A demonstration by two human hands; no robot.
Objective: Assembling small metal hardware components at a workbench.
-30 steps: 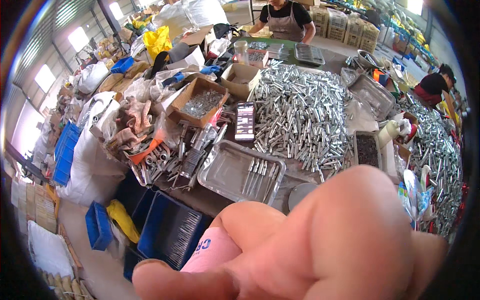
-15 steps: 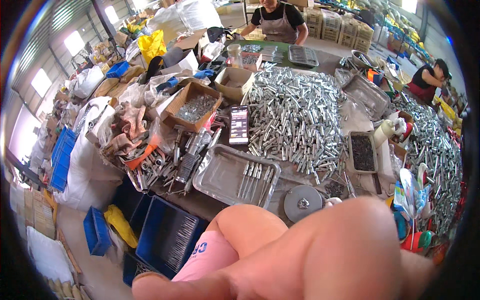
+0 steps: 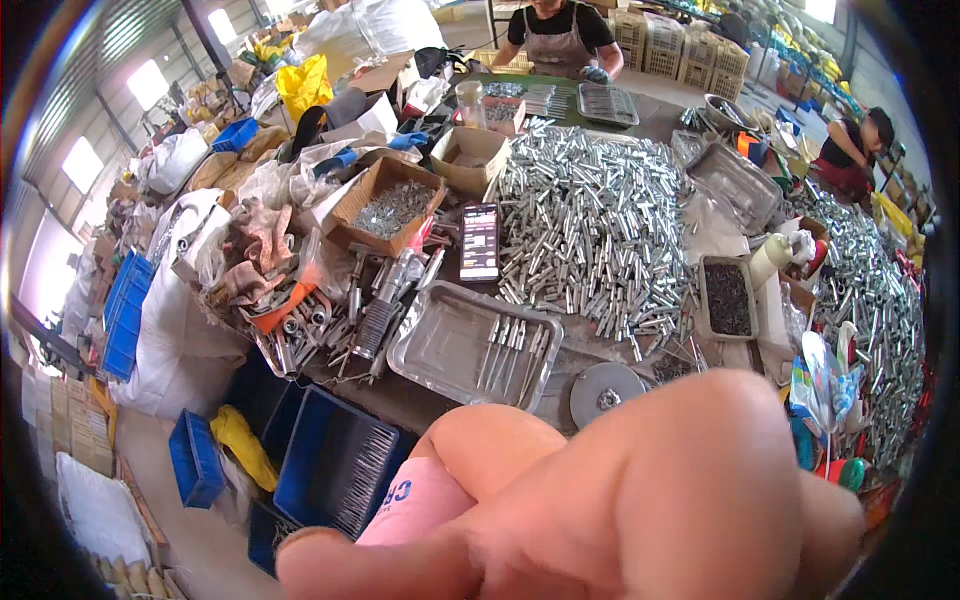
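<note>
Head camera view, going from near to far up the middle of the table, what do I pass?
Hand holding a pink tube → metal tray with a few pins → phone → small open cardboard box → person in an apron.

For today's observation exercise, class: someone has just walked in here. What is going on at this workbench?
A hand is raised close to the camera, filling the lower picture, with a pink item between its fingers; which hand cannot be told. Behind it, a crowded table holds a heap of short metal tubes, a metal tray with a few pins, and a cardboard box of screws. Other people work at the far end.
</note>
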